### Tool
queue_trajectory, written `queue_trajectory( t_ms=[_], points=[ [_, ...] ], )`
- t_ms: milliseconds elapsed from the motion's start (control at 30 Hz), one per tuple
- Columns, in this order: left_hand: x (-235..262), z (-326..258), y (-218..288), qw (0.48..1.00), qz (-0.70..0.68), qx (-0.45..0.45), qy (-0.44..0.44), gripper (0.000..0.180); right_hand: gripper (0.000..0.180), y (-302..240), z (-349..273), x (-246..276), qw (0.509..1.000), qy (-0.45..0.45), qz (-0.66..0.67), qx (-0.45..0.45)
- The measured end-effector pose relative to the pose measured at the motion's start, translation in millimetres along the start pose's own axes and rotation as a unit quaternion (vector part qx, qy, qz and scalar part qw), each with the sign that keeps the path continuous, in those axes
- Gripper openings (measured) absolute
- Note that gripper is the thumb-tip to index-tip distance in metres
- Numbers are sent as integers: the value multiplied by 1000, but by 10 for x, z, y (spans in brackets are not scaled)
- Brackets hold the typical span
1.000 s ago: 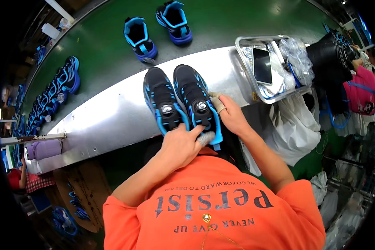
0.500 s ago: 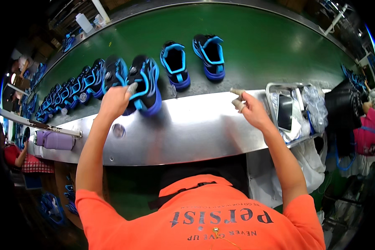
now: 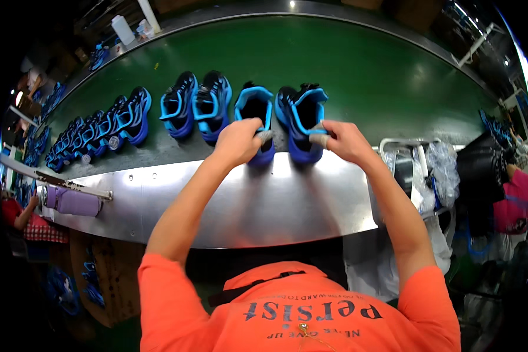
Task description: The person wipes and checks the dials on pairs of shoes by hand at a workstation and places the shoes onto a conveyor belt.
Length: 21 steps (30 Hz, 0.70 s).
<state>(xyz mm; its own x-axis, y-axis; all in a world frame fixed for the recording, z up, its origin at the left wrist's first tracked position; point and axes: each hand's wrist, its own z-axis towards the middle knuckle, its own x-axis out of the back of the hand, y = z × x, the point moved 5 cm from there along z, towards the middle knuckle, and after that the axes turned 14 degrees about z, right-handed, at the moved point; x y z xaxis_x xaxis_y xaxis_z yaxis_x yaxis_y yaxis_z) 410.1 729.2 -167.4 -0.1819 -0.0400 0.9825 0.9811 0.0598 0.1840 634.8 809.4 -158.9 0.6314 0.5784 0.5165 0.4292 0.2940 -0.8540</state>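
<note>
Two black and blue sports shoes stand side by side with their heels toward me. My left hand (image 3: pixel 238 141) is closed on the heel collar of the left shoe (image 3: pixel 263 157), with the thumb at the opening. On the right shoe (image 3: pixel 303 151), my right hand (image 3: pixel 348 142) pinches the back of the collar in the same way. Pale covers sit on some of my fingertips. Both heels reach over the near edge of the green belt (image 3: pixel 358 76). Just left of my left hand, two matching shoes (image 3: pixel 212 111) stand close together.
A row of similar shoes (image 3: pixel 132 120) runs off to the left. The metal ledge (image 3: pixel 246 205) lies along my side, with a purple bottle (image 3: pixel 76 200) at its left. On the right are a wire basket (image 3: pixel 383 146) of plastic bags and a black container (image 3: pixel 481 161).
My left hand has left the shoes on the left and moved right to another shoe. My right hand has come from above the ledge onto its neighbour. These two shoes are nearer me.
</note>
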Motion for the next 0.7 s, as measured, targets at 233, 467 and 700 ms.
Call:
queue_trajectory(
  t_ms=[233,467,700],
  points=[
    [-161,-1724,1158,984,-61,-162,-28,22,29,153,-1908,-446,989,-120,70,47],
    [58,-1869,1143,989,-99,-37,103,48,50,50,-2146,65,994,-6,101,40],
    [-332,-1369,1436,988,-10,-128,86,54,56,-35,-1687,-422,984,75,-63,147]
  ],
)
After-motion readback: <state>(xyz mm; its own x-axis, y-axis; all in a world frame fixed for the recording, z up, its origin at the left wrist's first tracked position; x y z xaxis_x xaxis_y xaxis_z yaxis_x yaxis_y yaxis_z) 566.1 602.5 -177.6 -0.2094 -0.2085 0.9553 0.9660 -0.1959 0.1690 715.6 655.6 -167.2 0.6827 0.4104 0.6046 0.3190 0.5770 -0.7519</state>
